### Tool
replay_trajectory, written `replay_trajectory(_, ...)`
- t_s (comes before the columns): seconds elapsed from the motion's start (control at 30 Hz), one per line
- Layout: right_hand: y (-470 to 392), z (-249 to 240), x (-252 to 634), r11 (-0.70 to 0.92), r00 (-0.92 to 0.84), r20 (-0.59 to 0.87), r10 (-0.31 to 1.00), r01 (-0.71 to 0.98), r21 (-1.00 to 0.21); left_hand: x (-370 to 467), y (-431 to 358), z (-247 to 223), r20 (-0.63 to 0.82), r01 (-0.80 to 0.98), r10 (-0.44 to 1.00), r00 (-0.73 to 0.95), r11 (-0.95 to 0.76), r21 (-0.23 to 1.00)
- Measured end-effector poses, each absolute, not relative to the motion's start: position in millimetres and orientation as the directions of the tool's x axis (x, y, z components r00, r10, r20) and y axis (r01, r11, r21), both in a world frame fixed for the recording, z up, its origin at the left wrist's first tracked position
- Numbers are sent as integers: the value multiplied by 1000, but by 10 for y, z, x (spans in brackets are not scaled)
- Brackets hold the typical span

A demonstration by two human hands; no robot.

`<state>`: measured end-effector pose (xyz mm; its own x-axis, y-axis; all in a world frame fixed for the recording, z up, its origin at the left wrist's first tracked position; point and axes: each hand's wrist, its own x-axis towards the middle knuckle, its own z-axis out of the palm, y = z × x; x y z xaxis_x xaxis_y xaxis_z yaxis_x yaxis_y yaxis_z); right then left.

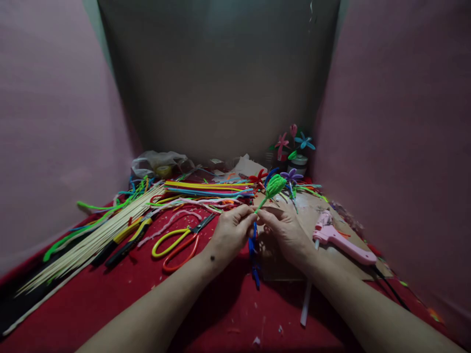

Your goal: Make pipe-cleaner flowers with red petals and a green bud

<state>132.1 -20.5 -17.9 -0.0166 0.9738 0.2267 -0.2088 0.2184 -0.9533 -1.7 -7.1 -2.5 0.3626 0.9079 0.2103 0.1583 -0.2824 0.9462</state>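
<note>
A green pipe-cleaner flower [275, 186] with a closed, bud-like head points up and to the right above the table. My left hand [235, 228] pinches the lower part of its stem between thumb and fingers. Close against it, my right hand [281, 230] also has its thumb and fingers closed on the stem, near the same spot. The stem's lower end is hidden by the fingers. Below the hands is a blue pipe cleaner [253, 262] along the edge of a cardboard sheet [279, 269]; whether it touches a hand I cannot tell.
Yellow-and-red scissors [182, 247], pliers [128, 242] and a bundle of thin sticks [99, 233] lie left. Several coloured pipe cleaners [209, 189] lie behind. At right rests a pink glue gun [342, 240] with its cord. Finished flowers [294, 142] stand at the back.
</note>
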Motion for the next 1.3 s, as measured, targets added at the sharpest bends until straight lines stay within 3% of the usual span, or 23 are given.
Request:
replay_trajectory(0.07, -191, -203, 1326, 189, -71, 213, 975, -249, -950, -26, -65, 3, 79, -10, 903, 422, -82, 997)
replay_trajectory(0.17, -179, -231, 1330, 144, -151, 207, 967, -347, -927, -66, -35, 5, -9, -209, 819, 573, 157, 965)
replay_trajectory(0.3, -182, -234, 1337, 147, -128, 214, 968, -403, -903, -102, -5, 5, -20, -242, 721, 693, 259, 935)
replay_trajectory(0.37, -185, -233, 1340, 170, -93, 225, 970, -405, -898, -90, -10, 9, 2, -179, 758, 652, 152, 972)
replay_trajectory(0.47, -185, -242, 1342, 206, -27, 234, 972, -379, -902, -54, -33, -17, 138, 66, 862, 488, -194, 979)
replay_trajectory(0.57, -178, -254, 1343, 229, 51, 226, 973, -351, -908, -33, -53, -92, 416, 394, 832, 366, -544, 741)
replay_trajectory(0.63, -177, -256, 1342, 222, 59, 216, 975, -357, -907, -30, -59, -147, 528, 524, 760, 379, -646, 555)
replay_trajectory(0.7, -181, -251, 1337, 200, 46, 197, 979, -357, -912, -29, -59, -186, 550, 583, 732, 402, -668, 463)
replay_trajectory(0.93, -204, -234, 1323, 161, 49, 153, 987, -319, -934, -28, -46, -215, 603, 658, 679, 418, -685, 314)
replay_trajectory(1.2, -198, -233, 1305, 155, 50, 147, 988, -275, -949, -59, -22, -257, 643, 665, 593, 485, -727, 170)
replay_trajectory(1.3, -204, -226, 1299, 160, 47, 153, 987, -277, -947, -61, -18, -250, 630, 663, 598, 495, -729, 170)
